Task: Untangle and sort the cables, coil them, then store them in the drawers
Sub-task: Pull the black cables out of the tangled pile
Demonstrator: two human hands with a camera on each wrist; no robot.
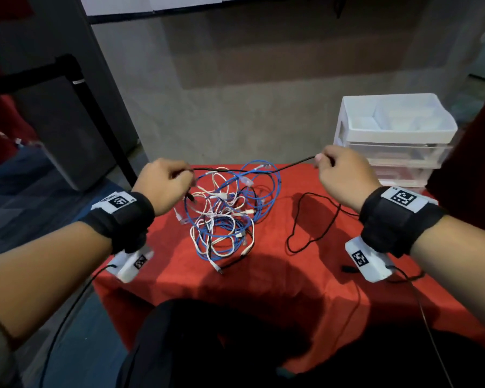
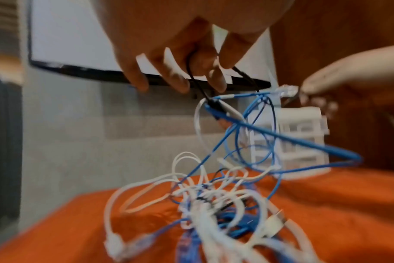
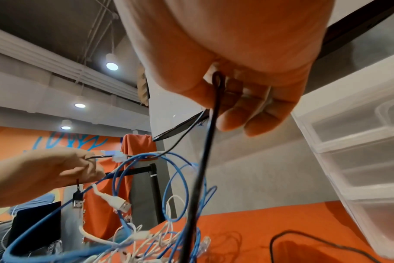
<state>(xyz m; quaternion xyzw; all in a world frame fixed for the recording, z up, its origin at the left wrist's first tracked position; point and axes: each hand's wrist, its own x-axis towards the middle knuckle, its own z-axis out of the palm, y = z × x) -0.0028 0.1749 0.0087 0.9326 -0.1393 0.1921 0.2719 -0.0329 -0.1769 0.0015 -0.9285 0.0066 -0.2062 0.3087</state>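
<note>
Red-clothed counter (image 1: 305, 289): both hands are stretching a black cable (image 1: 263, 170) above the tangle (image 1: 224, 211), left hand (image 1: 163, 183) and right hand (image 1: 342, 175) fingers pinching it; drawers (image 1: 398, 141) at two o'clock.

drawer unit (image 3: 360, 142) cropped, cable tangle (image 2: 214, 213) blurred

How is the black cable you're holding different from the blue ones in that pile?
The black cable is thin and stretched between the left hand and right hand; the blue cable is thicker and loops through the tangle. Black is mostly freed; blue remains knotted with white ones. Neither is coiled yet.
</note>
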